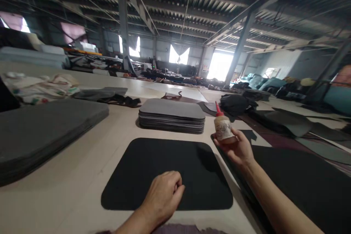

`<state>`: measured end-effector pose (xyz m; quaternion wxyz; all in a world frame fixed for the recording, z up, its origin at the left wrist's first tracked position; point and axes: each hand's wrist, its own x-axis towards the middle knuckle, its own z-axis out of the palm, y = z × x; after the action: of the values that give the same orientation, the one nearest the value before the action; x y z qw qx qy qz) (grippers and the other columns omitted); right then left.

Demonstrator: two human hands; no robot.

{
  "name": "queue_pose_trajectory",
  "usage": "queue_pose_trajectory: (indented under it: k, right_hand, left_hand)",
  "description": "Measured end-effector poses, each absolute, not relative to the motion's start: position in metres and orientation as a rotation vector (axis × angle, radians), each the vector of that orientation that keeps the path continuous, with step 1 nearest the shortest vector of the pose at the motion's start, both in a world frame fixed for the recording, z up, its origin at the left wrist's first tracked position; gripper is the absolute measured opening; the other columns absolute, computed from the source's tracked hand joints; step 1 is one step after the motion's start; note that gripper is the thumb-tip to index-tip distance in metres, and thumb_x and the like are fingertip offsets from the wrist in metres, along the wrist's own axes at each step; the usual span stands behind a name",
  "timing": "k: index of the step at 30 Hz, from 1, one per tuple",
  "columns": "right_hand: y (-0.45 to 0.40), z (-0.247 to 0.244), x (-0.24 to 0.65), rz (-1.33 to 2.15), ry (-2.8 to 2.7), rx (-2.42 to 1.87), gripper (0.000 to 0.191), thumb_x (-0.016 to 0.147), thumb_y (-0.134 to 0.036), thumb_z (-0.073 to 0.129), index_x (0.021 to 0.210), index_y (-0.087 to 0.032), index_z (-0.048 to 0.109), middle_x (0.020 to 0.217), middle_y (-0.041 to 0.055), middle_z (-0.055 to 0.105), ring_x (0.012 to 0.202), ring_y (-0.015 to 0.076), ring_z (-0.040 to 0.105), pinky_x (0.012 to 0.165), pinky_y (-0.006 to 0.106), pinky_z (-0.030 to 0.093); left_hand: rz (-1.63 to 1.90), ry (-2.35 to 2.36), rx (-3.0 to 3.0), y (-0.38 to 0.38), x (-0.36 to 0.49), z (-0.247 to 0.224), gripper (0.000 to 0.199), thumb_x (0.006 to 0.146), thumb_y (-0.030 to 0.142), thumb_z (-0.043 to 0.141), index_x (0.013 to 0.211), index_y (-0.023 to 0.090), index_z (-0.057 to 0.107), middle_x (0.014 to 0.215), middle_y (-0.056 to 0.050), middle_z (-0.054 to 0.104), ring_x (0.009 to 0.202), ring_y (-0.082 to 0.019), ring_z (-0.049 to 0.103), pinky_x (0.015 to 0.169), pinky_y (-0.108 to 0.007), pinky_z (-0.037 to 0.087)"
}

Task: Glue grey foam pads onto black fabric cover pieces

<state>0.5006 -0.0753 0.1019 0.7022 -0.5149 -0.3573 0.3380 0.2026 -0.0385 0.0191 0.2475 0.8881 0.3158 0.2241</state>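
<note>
A black sheet with rounded corners (131, 175) lies flat on the pale table in front of me. Over its near middle is my left hand (166, 192), fingers curled in; I cannot make out whether anything is inside them. My right hand (238, 146) is wrapped round a glue bottle (223, 128) with a red pointed nozzle, amber contents and a worn white label. The bottle is held upright, nozzle up, above the right far corner of the sheet. Beyond the sheet sits a neat stack of grey rounded sheets (172, 115).
A thick pile of larger dark sheets (49, 128) stands at the left, with patterned cloth (41, 86) behind it. To the right lie a large black sheet (298, 179) and grey offcuts (287, 122). A black bundle (237, 104) rests behind the bottle.
</note>
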Motion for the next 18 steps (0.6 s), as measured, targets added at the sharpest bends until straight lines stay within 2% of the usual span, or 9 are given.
queue_pose_trajectory:
  k: [4, 8, 12, 15, 18]
  right_hand:
    - [-0.094, 0.094, 0.464, 1.003, -0.679, -1.093, 0.041, 0.081, -0.054, 0.067, 0.110, -0.025, 0.062, 0.102, 0.0094, 0.072, 0.086, 0.0292, 0.072, 0.062, 0.039, 0.061]
    - [-0.100, 0.093, 0.440, 1.157, -0.637, -1.066, 0.043, 0.075, -0.047, 0.078, 0.108, -0.025, 0.063, 0.105, 0.0079, 0.070, 0.088, 0.0262, 0.071, 0.063, 0.033, 0.060]
    - [-0.098, 0.093, 0.422, 1.159, -0.748, -1.089, 0.041, 0.072, -0.036, 0.082, 0.108, -0.024, 0.066, 0.101, 0.0055, 0.068, 0.081, 0.0205, 0.067, 0.059, 0.027, 0.058]
    - [-0.092, 0.093, 0.412, 1.142, -0.761, -1.110, 0.035, 0.075, -0.040, 0.078, 0.104, -0.023, 0.068, 0.095, 0.0066, 0.069, 0.071, 0.0185, 0.064, 0.046, 0.022, 0.052]
    - [-0.087, 0.094, 0.405, 1.130, -0.796, -1.112, 0.029, 0.081, -0.047, 0.070, 0.097, -0.022, 0.068, 0.086, 0.0084, 0.069, 0.062, 0.0193, 0.063, 0.033, 0.020, 0.039]
  left_hand:
    - [0.632, 0.841, 2.462, -0.039, 0.202, 0.019, 0.008, 0.085, 0.016, 0.059, 0.079, 0.021, 0.057, 0.077, 0.003, 0.060, 0.075, -0.015, 0.056, 0.068, -0.030, 0.035]
    - [0.646, 0.829, 2.535, -0.040, 0.202, 0.017, 0.007, 0.084, 0.017, 0.061, 0.080, 0.021, 0.058, 0.076, 0.003, 0.061, 0.074, -0.015, 0.057, 0.067, -0.029, 0.038]
    - [0.615, 0.816, 2.611, -0.039, 0.201, 0.018, 0.006, 0.086, 0.022, 0.063, 0.082, 0.021, 0.058, 0.078, 0.004, 0.064, 0.076, -0.016, 0.060, 0.066, -0.028, 0.041]
    - [0.584, 0.797, 2.668, -0.039, 0.202, 0.018, 0.006, 0.087, 0.024, 0.063, 0.084, 0.021, 0.058, 0.082, 0.002, 0.065, 0.078, -0.017, 0.061, 0.067, -0.028, 0.043]
    - [0.540, 0.753, 2.748, -0.041, 0.203, 0.017, 0.008, 0.089, 0.027, 0.062, 0.087, 0.021, 0.059, 0.086, 0.000, 0.065, 0.083, -0.019, 0.061, 0.071, -0.030, 0.046]
